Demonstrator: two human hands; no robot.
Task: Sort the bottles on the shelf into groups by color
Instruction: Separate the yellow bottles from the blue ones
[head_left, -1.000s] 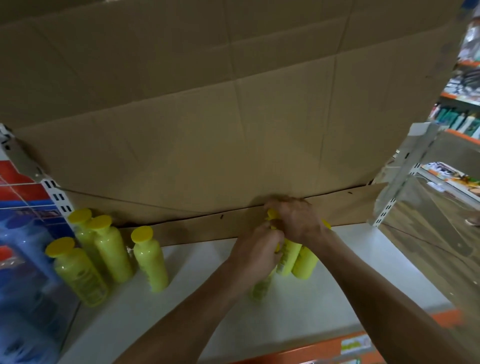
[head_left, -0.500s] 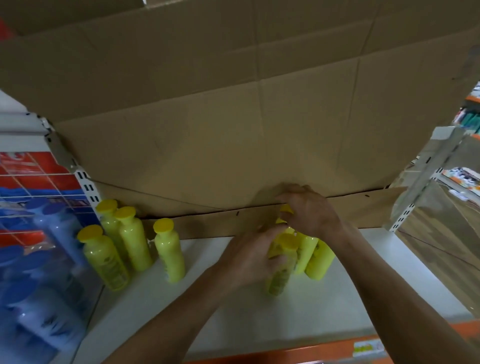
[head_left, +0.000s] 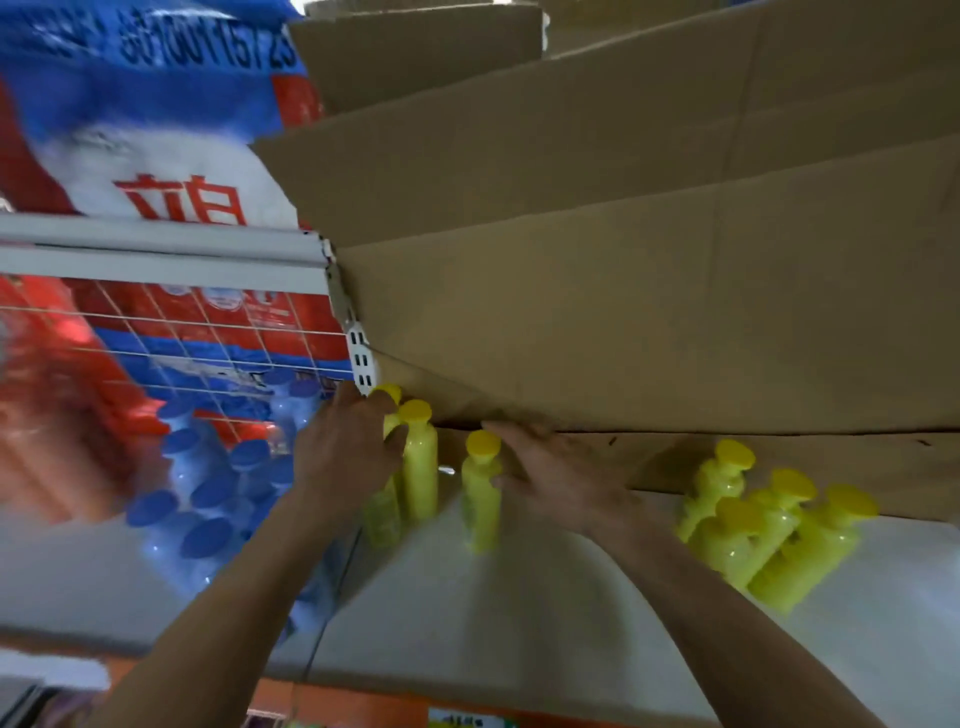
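Observation:
Yellow bottles stand on a white shelf (head_left: 545, 613). A cluster of several yellow bottles (head_left: 763, 530) stands at the right. At the left, my left hand (head_left: 348, 452) reaches onto a pair of yellow bottles (head_left: 418, 467), its fingers against the nearer bottle's neck; the grip is partly hidden. A single yellow bottle (head_left: 482, 493) stands between my hands. My right hand (head_left: 556, 478) sits just right of it, fingers spread and touching its side.
A large cardboard sheet (head_left: 623, 286) covers the shelf's back. Left of a white slotted upright (head_left: 363, 358), a wire rack holds several blue-capped bottles (head_left: 218, 499) and red-and-blue bags (head_left: 145, 171). An orange strip (head_left: 363, 706) edges the shelf front.
Both hands left the right-hand cluster and moved left to the other yellow bottles. The view swung left, bringing the blue-capped bottles and bags into sight.

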